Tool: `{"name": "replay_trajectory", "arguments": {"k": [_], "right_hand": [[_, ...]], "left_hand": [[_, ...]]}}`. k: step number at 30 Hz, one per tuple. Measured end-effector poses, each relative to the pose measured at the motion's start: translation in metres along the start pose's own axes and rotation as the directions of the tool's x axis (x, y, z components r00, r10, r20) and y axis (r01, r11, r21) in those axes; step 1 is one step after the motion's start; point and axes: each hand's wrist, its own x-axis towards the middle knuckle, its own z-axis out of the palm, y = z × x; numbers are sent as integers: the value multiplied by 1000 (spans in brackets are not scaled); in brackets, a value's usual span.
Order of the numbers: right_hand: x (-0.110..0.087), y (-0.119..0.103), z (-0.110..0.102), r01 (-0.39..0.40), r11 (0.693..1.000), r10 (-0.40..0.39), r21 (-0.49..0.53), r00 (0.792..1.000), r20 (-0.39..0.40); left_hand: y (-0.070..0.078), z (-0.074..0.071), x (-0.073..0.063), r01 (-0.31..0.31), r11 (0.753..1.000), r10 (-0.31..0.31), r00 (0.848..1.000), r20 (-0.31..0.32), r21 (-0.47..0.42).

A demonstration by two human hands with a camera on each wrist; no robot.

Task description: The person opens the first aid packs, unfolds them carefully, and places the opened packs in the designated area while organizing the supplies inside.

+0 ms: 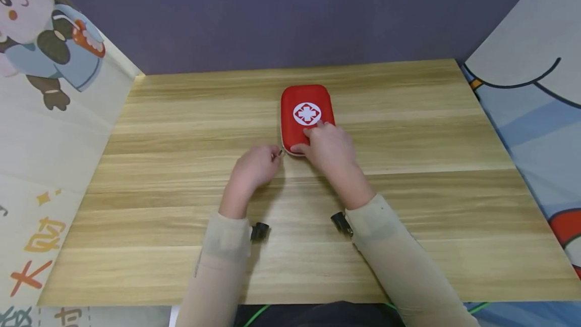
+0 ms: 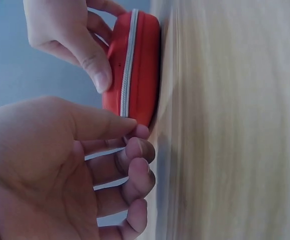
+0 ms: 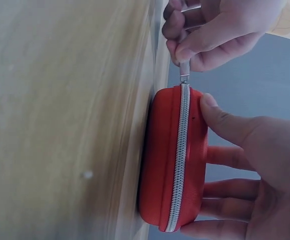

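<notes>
A red zippered first-aid case (image 1: pixel 303 99) with a white cross emblem lies flat on the wooden table. At its near left corner, my left hand (image 1: pixel 257 166) pinches the metal zipper pull (image 3: pixel 185 70) between thumb and index finger; the other fingers are loosely bent. My right hand (image 1: pixel 333 150) presses on the upper shell, its thumb (image 3: pixel 220 116) at the near edge and its fingers spread over the top. The silver zipper (image 3: pixel 181 150) looks closed along the side facing me.
The wooden table (image 1: pixel 181 191) runs up to a dark purple panel (image 1: pixel 290 14) at the back. Printed cartoon panels stand on the left and right. A small black camera (image 1: pixel 259 232) sits at the left wrist, another camera (image 1: pixel 341 223) at the right.
</notes>
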Motion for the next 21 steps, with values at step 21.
{"name": "replay_trajectory", "arguments": {"k": [21], "right_hand": [[-3, -11, -7, -38, 998, 38, -52, 999, -8]], "left_hand": [[25, 17, -12, -45, 993, 45, 999, 6, 113]]}}
